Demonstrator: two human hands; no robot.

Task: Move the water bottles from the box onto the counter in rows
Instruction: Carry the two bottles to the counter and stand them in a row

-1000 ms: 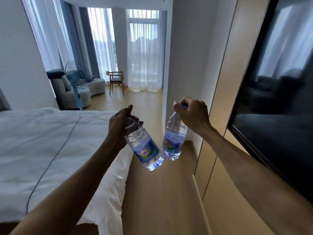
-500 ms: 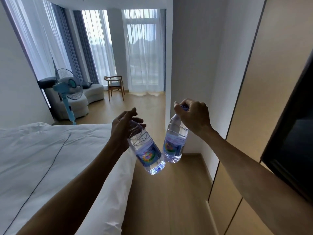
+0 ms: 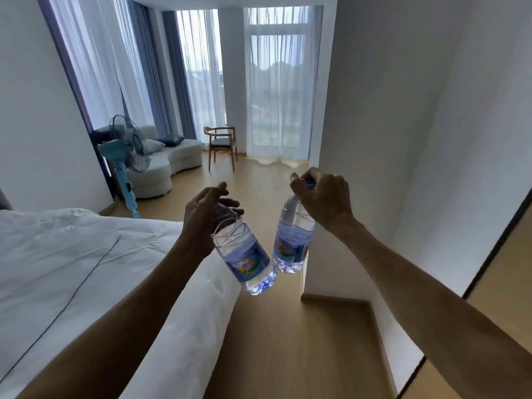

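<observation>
I see my left hand [image 3: 205, 214] curled round the neck of one water bottle [image 3: 244, 254], tilted over the bed's [image 3: 72, 269] white edge. My right hand [image 3: 322, 197] grips the other bottle [image 3: 292, 243] by its cap; their bases nearly touch above the wood floor [image 3: 288, 341]. Beyond stand a fan [image 3: 129, 148], sofa [image 3: 169, 156] and chair [image 3: 221, 145] by curtained windows.

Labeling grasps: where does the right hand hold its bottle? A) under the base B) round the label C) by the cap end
C: the right hand curls over the cap end of its bottle, which hangs below it, label and base bare.
</observation>
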